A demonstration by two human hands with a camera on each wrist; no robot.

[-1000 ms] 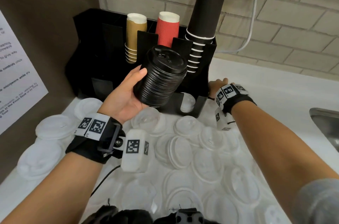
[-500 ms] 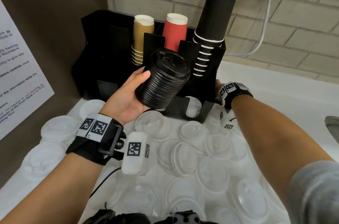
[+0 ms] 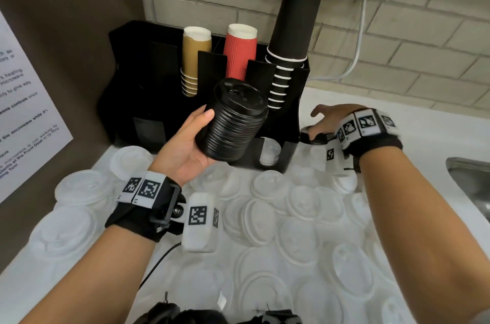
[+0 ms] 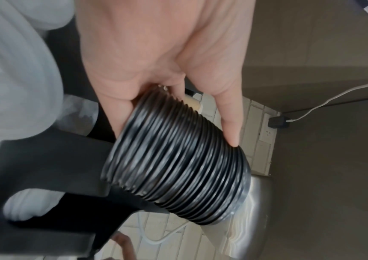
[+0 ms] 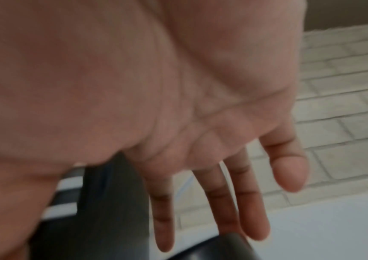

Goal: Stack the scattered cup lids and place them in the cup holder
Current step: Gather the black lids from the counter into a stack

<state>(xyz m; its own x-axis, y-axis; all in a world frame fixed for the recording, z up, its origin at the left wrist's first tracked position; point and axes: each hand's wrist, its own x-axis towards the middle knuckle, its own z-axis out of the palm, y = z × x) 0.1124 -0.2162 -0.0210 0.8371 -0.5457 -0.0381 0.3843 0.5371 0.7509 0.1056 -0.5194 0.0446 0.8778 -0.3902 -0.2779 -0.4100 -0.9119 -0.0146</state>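
Observation:
My left hand (image 3: 191, 138) grips a tall stack of black lids (image 3: 233, 122), tilted, in front of the black cup holder (image 3: 148, 79). In the left wrist view the fingers (image 4: 227, 123) wrap round the ribbed stack (image 4: 178, 167). My right hand (image 3: 318, 124) is at the holder's right side, low over the counter. Its fingers are straight and spread in the right wrist view (image 5: 254, 219), and they touch a single black lid (image 3: 315, 138). Many white lids (image 3: 267, 185) lie scattered on the white counter. A few white lids (image 3: 270, 151) sit in the holder's lower slot.
The holder carries tan cups (image 3: 196, 58), red cups (image 3: 240, 50) and a tall black cup stack (image 3: 294, 31). A steel sink (image 3: 472, 180) is at the right edge. A paper notice (image 3: 23, 111) hangs on the brown left wall. A white cable (image 3: 358, 39) runs down the brick wall.
My right hand has come out to the right from beside the holder, and a black lid now shows under its fingers. My left hand still holds the black stack in the same place.

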